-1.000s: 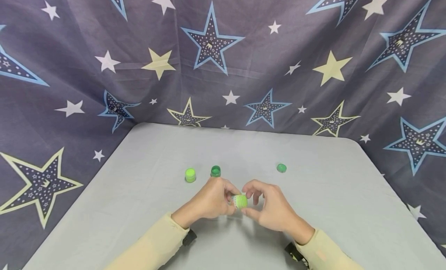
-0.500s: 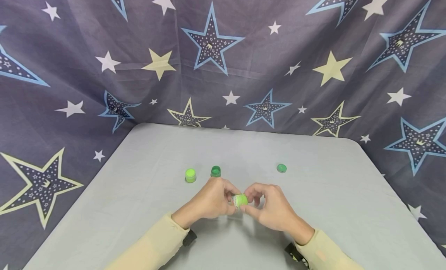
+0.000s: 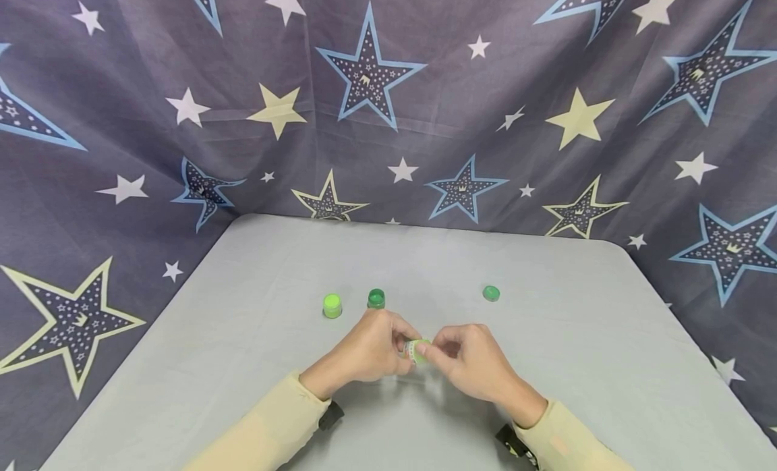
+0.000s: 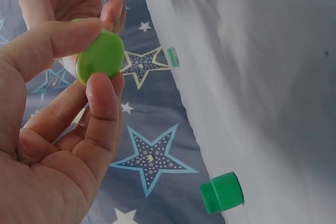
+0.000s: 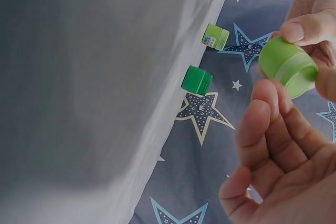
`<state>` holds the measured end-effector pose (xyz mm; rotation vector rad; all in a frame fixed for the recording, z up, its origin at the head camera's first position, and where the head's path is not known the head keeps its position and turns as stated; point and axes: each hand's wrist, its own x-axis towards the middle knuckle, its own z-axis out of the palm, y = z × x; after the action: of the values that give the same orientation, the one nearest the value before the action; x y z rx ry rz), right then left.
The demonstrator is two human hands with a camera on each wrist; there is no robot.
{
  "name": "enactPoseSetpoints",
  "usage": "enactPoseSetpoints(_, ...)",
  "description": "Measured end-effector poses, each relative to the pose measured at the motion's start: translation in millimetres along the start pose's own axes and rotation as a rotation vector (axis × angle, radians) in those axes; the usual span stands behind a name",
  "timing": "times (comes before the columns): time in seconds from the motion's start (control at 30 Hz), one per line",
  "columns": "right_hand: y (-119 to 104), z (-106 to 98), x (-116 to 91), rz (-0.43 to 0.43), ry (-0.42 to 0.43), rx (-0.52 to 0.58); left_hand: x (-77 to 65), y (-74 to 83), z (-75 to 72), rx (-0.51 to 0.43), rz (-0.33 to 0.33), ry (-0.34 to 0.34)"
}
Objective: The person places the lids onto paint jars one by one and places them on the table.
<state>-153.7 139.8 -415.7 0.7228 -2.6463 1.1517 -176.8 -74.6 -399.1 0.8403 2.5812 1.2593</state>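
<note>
My left hand (image 3: 371, 347) holds a small light green jar (image 4: 101, 59) on its side above the table, between thumb and fingers. A pale printed label shows on it in the head view. From the right, my right hand (image 3: 476, 364) pinches the jar's other end with thumb and fingertips. In the right wrist view a raised rim shows near that end of the jar (image 5: 286, 64); whether it is a separate lid is hard to tell. Just beyond my left hand stands a dark green jar (image 3: 376, 298) with its top uncovered.
Left of the dark green jar stands a second light green jar (image 3: 332, 306). A flat dark green lid (image 3: 491, 293) lies farther right on the grey-white table (image 3: 564, 349). Star-patterned cloth (image 3: 425, 106) hangs behind the table and along its sides.
My right hand has moved slightly left and closed its thumb and fingertips onto the jar's end. My left hand and the things on the table have stayed put.
</note>
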Motion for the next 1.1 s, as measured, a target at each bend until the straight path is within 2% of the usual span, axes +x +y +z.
enactPoseSetpoints(0.4, -0.5, -1.8, 0.7, 0.034, -0.003, -0.033, -0.7, 0.3, -0.2, 0.012, 0.004, 0.002)
enactPoseSetpoints(0.57, 0.1, -4.0, 0.2, -0.007, 0.002, -0.002, -0.7, -0.3, -0.3, 0.016, 0.006, 0.000)
enactPoseSetpoints(0.8, -0.4, -5.9, 0.2, -0.090, -0.045, 0.041, -0.6, -0.4, -0.6, 0.013, 0.017, 0.005)
enactPoseSetpoints(1.1, 0.0, -5.5, 0.9, -0.107, -0.040, 0.043, -0.1, -0.1, -0.5, 0.018, 0.013, 0.013)
